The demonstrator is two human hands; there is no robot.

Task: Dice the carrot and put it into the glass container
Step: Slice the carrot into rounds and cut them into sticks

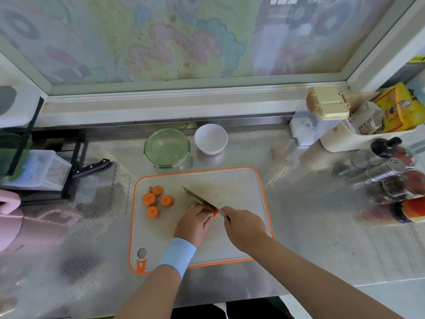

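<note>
**Steel counter, cutting board: carrot mid-cut**

Board centre: left hand pins carrot stub, mostly hidden. Right hand grips knife, blade touching the fingertips, tip far-left. Four rounds near left edge. Glass container, lidded, beyond far edge.

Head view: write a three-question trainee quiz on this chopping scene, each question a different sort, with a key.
1. True or false: the glass container has its green lid on.
2. How many loose carrot chunks lie on the cutting board, beyond the left hand? A two, B four, C seven.
3. Fill in: the left hand steadies a carrot piece while the right hand grips the ___.
Key: 1 true; 2 B; 3 knife.
</note>
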